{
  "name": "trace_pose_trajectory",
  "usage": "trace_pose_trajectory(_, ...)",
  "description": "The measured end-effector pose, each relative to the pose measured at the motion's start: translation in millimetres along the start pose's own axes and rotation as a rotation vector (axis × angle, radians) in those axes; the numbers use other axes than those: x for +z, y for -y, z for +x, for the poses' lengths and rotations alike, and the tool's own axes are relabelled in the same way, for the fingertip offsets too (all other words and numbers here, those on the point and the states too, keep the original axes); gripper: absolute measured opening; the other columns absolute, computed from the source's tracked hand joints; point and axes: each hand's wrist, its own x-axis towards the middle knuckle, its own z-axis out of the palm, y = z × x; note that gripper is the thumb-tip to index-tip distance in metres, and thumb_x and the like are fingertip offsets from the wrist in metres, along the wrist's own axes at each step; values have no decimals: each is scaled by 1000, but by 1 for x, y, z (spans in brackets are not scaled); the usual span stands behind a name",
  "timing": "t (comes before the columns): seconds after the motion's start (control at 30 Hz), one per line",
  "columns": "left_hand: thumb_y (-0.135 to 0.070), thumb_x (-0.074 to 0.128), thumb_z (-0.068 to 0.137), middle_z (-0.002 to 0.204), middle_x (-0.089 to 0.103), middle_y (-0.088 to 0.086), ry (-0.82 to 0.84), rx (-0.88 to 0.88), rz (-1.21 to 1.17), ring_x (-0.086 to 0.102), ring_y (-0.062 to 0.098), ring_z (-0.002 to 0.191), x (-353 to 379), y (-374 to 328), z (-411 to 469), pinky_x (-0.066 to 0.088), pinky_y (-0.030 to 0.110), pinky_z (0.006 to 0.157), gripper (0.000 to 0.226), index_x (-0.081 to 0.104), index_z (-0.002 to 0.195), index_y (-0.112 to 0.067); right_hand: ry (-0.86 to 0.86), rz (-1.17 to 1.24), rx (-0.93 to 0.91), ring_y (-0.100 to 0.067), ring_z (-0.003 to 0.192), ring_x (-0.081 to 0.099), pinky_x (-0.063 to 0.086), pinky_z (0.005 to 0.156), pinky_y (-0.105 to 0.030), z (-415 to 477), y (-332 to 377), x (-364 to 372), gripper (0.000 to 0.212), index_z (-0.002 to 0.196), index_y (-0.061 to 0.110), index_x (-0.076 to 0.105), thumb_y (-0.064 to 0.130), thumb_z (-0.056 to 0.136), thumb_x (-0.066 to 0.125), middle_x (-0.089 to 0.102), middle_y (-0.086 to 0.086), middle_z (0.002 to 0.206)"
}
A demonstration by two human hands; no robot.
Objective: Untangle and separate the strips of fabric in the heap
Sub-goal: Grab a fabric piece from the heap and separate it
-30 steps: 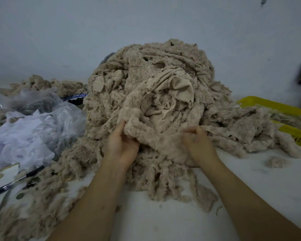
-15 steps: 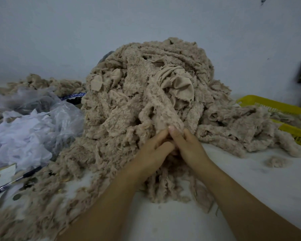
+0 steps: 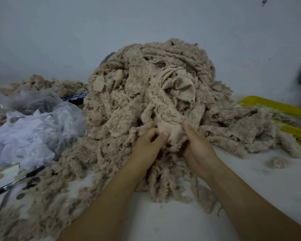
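Note:
A tall heap of beige fuzzy fabric strips [image 3: 146,87] rises in the middle of the white table, against the wall. At its front foot, both hands hold one strip [image 3: 170,131] whose smooth backing faces me. My left hand [image 3: 146,146] pinches the strip's left side with curled fingers. My right hand [image 3: 196,146] grips its right side, the thumb pointing up along the fabric. More strips hang down over the table below the hands [image 3: 169,181].
Crumpled clear plastic and white sheeting [image 3: 28,129] lie at the left, with a black pen [image 3: 16,181] in front. A yellow basket [image 3: 285,108] holding more strips stands at the right. Loose fluff [image 3: 276,161] lies on the bare table [image 3: 163,223].
My hands came together from a wide hold at the heap's front, then parted slightly. The strip between them has turned its smooth backing toward me.

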Motion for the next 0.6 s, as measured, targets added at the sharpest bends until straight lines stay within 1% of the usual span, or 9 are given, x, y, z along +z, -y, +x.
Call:
trace_pose_trajectory(0.07, -31, 62, 97, 99, 69, 19, -30, 31, 18, 63, 22, 87, 0, -1, 0, 53, 51, 89, 24, 67, 92, -8, -33, 2, -3, -21, 112, 67, 48, 104, -42, 2, 1, -1, 43, 124, 8, 63, 39, 100, 48, 71, -9, 118)
trace_pose_trajectory(0.1, -30, 61, 98, 95, 70, 16, -13, 52, 23, 64, 19, 85, -1, 0, 1, 54, 48, 87, 20, 68, 91, -12, -35, -2, -7, -21, 112, 67, 48, 103, -42, 2, 2, -2, 45, 126, 9, 63, 42, 98, 50, 71, -8, 119)
trace_pose_trajectory(0.17, -28, 59, 99, 81, 71, 0, 77, 94, 56, 64, 9, 78, -1, 1, 0, 55, 30, 74, 18, 69, 84, -26, -8, -58, -36, -20, 111, 67, 51, 99, -42, 2, 0, -5, 54, 127, 15, 63, 51, 87, 56, 71, -6, 119)
trace_pose_trajectory(0.23, -27, 57, 101, 70, 62, -10, 153, 137, 128, 57, 6, 67, 0, 2, -2, 48, 18, 64, 23, 64, 79, -24, 45, -174, -45, -19, 106, 69, 55, 89, -39, 2, -4, -6, 45, 117, 29, 65, 55, 80, 64, 73, 0, 113)
trace_pose_trajectory(0.27, -27, 56, 101, 67, 57, -11, 168, 148, 156, 53, 6, 64, 1, 3, -2, 45, 18, 61, 23, 60, 79, -21, 64, -228, -27, -19, 101, 70, 56, 82, -37, 2, -6, -7, 31, 109, 34, 64, 50, 83, 67, 74, 2, 107)
trace_pose_trajectory(0.33, -28, 56, 101, 66, 54, -12, 193, 156, 199, 50, 6, 63, 2, 4, -2, 42, 19, 61, 23, 59, 79, -20, 61, -272, 11, -25, 85, 70, 56, 72, -39, 3, -8, -6, 11, 98, 25, 63, 34, 92, 66, 74, -1, 90)
trace_pose_trajectory(0.37, -27, 56, 101, 67, 56, -13, 220, 155, 205, 52, 6, 65, 2, 5, -2, 43, 20, 63, 23, 60, 79, -22, 48, -274, 24, -25, 73, 67, 54, 64, -37, 3, -8, -6, 8, 90, 20, 63, 27, 94, 62, 70, -4, 78)
trace_pose_trajectory(0.43, -24, 57, 100, 70, 62, -13, 297, 147, 224, 58, 5, 69, 4, 4, -5, 47, 20, 67, 24, 62, 77, -28, -16, -246, 55, -21, 58, 63, 50, 50, -31, 4, -4, -6, 23, 76, 16, 66, 24, 96, 57, 64, -9, 66)
trace_pose_trajectory(0.6, -33, 59, 97, 83, 70, 5, 502, 116, 347, 64, 23, 79, 7, 1, -11, 53, 41, 79, 21, 65, 89, -15, -137, -42, 116, -20, 89, 74, 58, 65, -29, 10, 0, -15, 31, 113, 13, 69, 36, 101, 52, 76, -6, 100)
